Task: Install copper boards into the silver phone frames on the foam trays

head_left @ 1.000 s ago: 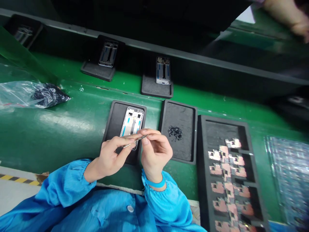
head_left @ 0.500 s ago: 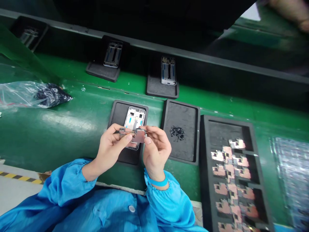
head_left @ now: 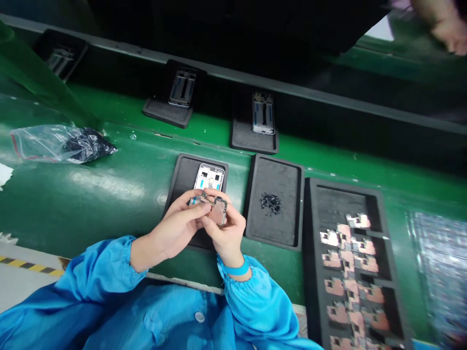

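Note:
Between my two hands is a small copper-coloured phone circuit board (head_left: 218, 212) with dark edges. My left hand (head_left: 182, 218) is closed, its thumb and fingers pinching the board's left side. Closed on the right side is my right hand (head_left: 229, 228), its thumb at the lower edge and fingers behind. Just beyond the hands a silver phone frame (head_left: 209, 174) with blue strips lies in a black foam tray (head_left: 184, 170); my hands hide its lower part.
Right of the hands, a black tray (head_left: 251, 194) holds a pile of small black pieces (head_left: 270, 203). Farther right, a compartmented tray (head_left: 310, 272) holds several copper-coloured boards (head_left: 352, 289). A plastic bag (head_left: 62, 143) lies left. Phone frames (head_left: 263, 113) in trays stand behind. Another person's hand (head_left: 450, 34) shows top right.
The board has been tilted and turned, and my hands have drawn closer together around it. The whole view has shifted slightly, with the bench things appearing farther right.

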### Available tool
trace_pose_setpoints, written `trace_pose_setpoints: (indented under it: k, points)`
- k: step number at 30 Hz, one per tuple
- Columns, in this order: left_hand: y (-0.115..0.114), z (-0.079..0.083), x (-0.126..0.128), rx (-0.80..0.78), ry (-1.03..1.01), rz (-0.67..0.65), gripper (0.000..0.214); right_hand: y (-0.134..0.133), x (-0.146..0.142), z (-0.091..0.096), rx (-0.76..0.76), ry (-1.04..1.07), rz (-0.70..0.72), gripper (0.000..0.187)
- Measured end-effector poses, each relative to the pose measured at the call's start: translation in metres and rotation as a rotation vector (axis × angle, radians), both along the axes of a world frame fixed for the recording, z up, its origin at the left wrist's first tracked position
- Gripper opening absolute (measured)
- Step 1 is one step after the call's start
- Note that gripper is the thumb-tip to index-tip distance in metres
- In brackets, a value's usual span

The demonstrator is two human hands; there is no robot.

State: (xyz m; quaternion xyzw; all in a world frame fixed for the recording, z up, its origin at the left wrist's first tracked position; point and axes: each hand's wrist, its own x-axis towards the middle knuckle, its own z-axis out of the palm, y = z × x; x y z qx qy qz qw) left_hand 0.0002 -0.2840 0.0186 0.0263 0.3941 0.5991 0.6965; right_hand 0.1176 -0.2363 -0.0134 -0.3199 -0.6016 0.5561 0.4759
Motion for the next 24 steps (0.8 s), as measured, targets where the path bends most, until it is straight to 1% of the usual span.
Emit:
trace_pose_setpoints:
  k: [2, 3, 4, 5, 6, 8, 9, 10, 11, 13, 14, 16, 17, 19, 21, 24]
  points:
    - [0.001, -0.001, -0.005, 0.010, 0.016, -0.060, 0.043, 0.003, 0.004, 0.002, 0.032, -0.010, -0.019, 0.027]
    - [0.003, -0.003, -0.010, 0.028, 0.068, -0.097, 0.041, 0.005, 0.008, 0.004, 0.047, -0.018, -0.034, 0.027]
    - [0.007, -0.005, -0.017, 0.065, 0.174, -0.131, 0.038, 0.009, 0.012, 0.006, 0.063, -0.028, -0.055, 0.027]
    - [0.013, -0.008, -0.025, 0.127, 0.346, -0.156, 0.035, 0.014, 0.017, 0.008, 0.074, -0.036, -0.083, 0.028]
    - [0.020, -0.013, -0.034, 0.212, 0.576, -0.174, 0.031, 0.020, 0.022, 0.009, 0.082, -0.043, -0.115, 0.028]
    - [0.038, -0.025, -0.051, 0.420, 1.118, -0.224, 0.026, 0.037, 0.032, 0.011, 0.086, -0.061, -0.181, 0.027]
    - [0.047, -0.031, -0.057, 0.517, 1.367, -0.269, 0.027, 0.046, 0.036, 0.012, 0.089, -0.077, -0.211, 0.027]
    - [0.056, -0.037, -0.060, 0.595, 1.568, -0.330, 0.030, 0.056, 0.038, 0.012, 0.094, -0.104, -0.234, 0.026]
    - [0.063, -0.042, -0.062, 0.651, 1.713, -0.404, 0.035, 0.066, 0.040, 0.013, 0.104, -0.140, -0.252, 0.026]
    - [0.073, -0.051, -0.059, 0.711, 1.882, -0.517, 0.040, 0.084, 0.041, 0.013, 0.133, -0.227, -0.272, 0.027]
    - [0.075, -0.053, -0.057, 0.729, 1.933, -0.542, 0.038, 0.092, 0.040, 0.014, 0.149, -0.272, -0.277, 0.028]
    - [0.078, -0.055, -0.052, 0.763, 1.988, -0.551, 0.027, 0.103, 0.038, 0.014, 0.171, -0.361, -0.284, 0.029]
    - [0.077, -0.054, -0.050, 0.778, 1.996, -0.539, 0.023, 0.107, 0.037, 0.013, 0.179, -0.402, -0.283, 0.029]
    - [0.075, -0.050, -0.047, 0.815, 1.969, -0.501, 0.022, 0.112, 0.034, 0.012, 0.191, -0.489, -0.262, 0.029]
    - [0.069, -0.042, -0.046, 0.866, 1.873, -0.457, 0.021, 0.114, 0.032, 0.010, 0.203, -0.571, -0.214, 0.028]
    - [0.057, -0.030, -0.044, 0.964, 1.606, -0.459, 0.014, 0.115, 0.030, 0.006, 0.269, -0.688, -0.094, 0.027]
